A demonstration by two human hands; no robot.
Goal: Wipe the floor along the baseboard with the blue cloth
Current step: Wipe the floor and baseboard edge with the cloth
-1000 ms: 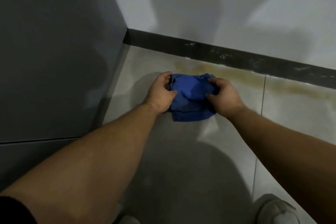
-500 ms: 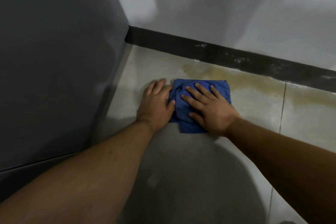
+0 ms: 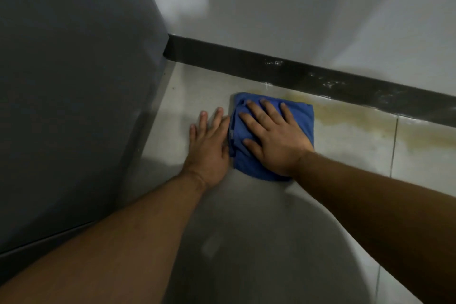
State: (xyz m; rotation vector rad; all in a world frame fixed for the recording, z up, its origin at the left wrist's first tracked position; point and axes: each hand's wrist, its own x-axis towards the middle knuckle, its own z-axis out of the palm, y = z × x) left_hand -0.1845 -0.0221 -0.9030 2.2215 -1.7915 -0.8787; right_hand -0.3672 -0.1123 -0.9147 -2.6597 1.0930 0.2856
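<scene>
The right hand (image 3: 276, 140) is pressing flat on the cloth (image 3: 302, 116), fingers spread apart across its folds, not gripping. The cloth (blue, bunched into a rough square) is lying on the floor (image 3: 345, 155) just short of the baseboard (image 3: 246, 59), its far right corner touching a yellowish stain (image 3: 350, 116) that is running along the baseboard. The left hand (image 3: 209, 145) is resting palm-down on bare floor beside the cloth, fingers straight and nearly together, its edge touching the cloth. A grey panel (image 3: 74, 81) is standing at left.
</scene>
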